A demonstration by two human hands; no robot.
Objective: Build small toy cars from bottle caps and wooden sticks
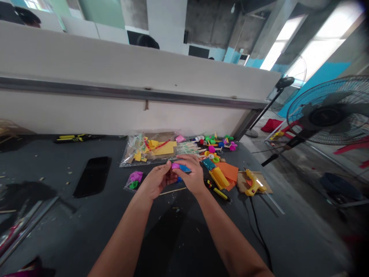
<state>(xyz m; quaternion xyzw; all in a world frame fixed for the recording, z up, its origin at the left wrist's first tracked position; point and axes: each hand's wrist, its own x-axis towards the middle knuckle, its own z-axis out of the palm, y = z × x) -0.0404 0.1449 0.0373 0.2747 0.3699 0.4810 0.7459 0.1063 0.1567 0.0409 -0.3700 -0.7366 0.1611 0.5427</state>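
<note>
My left hand [157, 181] and my right hand [191, 175] meet above the dark table, fingers closed around a small pink lump [175, 166] that looks like modelling clay. A flat blue piece [185, 168] shows beside it, under the fingers of my right hand; whether the two are joined I cannot tell. Below the hands, a bit of darker blue [179, 179] is partly hidden. A thin wooden stick [173, 191] lies just in front. Left of my left hand sits a small clear bag [134, 180] with pink and green lumps.
Behind the hands lie a clear plastic bag [155, 150] of yellow pieces and several colourful small parts [213, 149]. To the right are orange sheets [230, 173], a yellow-black cutter [220, 193] and a corded yellow glue gun [253, 184]. A black phone [92, 177] lies left; a fan [328, 115] stands right.
</note>
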